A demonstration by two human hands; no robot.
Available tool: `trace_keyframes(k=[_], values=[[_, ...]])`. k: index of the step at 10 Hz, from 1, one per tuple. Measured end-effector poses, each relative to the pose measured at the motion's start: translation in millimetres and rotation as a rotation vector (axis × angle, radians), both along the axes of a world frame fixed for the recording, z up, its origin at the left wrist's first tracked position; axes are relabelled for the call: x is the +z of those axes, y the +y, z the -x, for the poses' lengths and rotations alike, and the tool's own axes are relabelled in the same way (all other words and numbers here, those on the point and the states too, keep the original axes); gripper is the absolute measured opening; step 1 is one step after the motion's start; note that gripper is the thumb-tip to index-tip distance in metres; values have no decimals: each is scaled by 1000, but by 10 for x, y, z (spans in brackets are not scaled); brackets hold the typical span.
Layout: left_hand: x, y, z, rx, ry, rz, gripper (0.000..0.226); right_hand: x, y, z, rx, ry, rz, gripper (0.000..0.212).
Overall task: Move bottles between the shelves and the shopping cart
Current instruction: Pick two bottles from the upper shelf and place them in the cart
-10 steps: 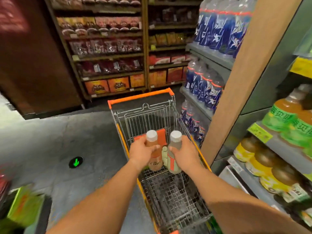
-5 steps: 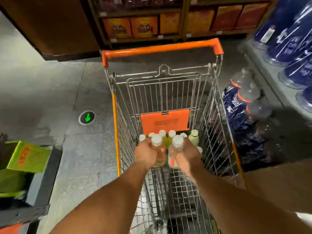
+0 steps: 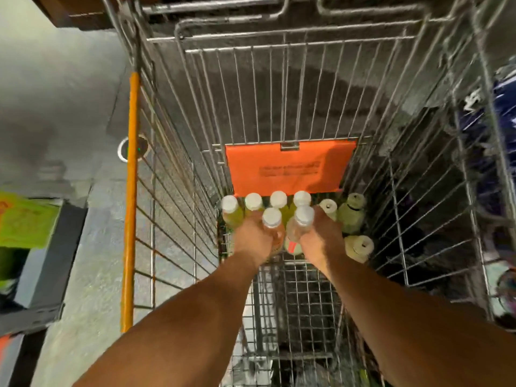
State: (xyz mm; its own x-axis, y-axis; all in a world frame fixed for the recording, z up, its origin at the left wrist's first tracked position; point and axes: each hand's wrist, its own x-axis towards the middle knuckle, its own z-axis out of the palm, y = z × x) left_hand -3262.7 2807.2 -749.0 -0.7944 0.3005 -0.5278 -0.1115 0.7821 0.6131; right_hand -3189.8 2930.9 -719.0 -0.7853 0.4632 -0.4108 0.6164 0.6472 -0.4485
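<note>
Bottles, one in each hand's curled fingers: left hand (image 3: 255, 238) orange bottle (image 3: 272, 223), right hand (image 3: 321, 237) red-labelled bottle (image 3: 298, 229); writing unreadable.

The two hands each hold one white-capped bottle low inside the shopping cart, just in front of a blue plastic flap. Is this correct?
Not quite: the flap is orange, not blue, as the head view shows. The rest holds: the left hand and the right hand each hold one white-capped bottle, and, low inside the shopping cart.

silver wire cart (image 3: 307, 79) with an orange side rail (image 3: 131, 191) and orange flap (image 3: 287, 169), white-capped yellow-green bottles (image 3: 252, 203), pale green ones (image 3: 352, 210), grey speckled floor (image 3: 69, 93)
</note>
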Motion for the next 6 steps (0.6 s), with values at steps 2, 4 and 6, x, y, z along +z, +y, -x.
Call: trace_keyframes(k=[2, 4, 6], values=[[-141, -41, 89, -41, -5, 2, 25, -133, -24, 22, -164, 16, 114, 29], [-79, -102, 120, -32, -105, -43, 46, -16, -146, 50, -221, 43, 129, 36], [433, -128, 112, -40, -44, -77, 65, 435, -163, -14, -200, -24, 26, 61]])
